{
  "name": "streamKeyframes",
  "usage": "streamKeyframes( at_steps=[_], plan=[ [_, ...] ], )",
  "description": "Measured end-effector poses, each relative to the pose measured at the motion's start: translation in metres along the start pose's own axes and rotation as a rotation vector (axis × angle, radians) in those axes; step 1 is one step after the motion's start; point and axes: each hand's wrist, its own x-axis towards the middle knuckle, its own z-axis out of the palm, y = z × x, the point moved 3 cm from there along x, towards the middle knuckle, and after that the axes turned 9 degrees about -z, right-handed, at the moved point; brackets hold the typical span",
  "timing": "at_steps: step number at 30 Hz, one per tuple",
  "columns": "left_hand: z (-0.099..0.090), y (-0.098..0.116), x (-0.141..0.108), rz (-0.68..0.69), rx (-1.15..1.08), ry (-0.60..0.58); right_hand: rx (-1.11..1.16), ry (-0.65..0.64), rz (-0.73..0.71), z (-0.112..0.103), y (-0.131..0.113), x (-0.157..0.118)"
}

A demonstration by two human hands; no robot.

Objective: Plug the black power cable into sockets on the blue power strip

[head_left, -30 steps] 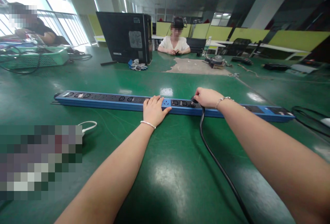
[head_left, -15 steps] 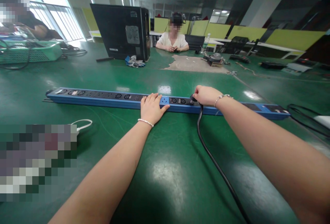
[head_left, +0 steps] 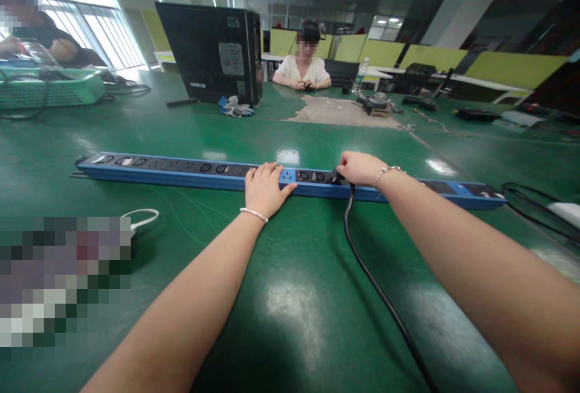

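Head view: a black cord (head_left: 376, 284) rises from the near edge to a plug (head_left: 336, 174) pinched in the right hand's (head_left: 362, 168) fingers, at the top face of a power strip (head_left: 312, 189); whether it is seated cannot be told. Leftward, the left hand (head_left: 264, 188) rests outstretched on the strip, which is long, blue-sided, black-faced, socket-studded, spanning the green table (head_left: 190, 320) left to right.

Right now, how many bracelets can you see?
2: left bracelet on the wrist of the left hand, which touches the strip; right bracelet on that of the right hand, which holds the plug. More may be hidden.
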Motion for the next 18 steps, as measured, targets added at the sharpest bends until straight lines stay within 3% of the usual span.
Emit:
streamKeyframes(
  at_steps=[11,18],
  plan=[
    [-0.002,0.002,0.000,-0.017,0.004,-0.013,0.041,0.065,-0.010,0.013,-0.009,-0.006],
    [-0.001,0.000,-0.003,-0.017,-0.003,-0.005,0.021,0.031,-0.012,0.017,-0.014,-0.011]
  ],
)
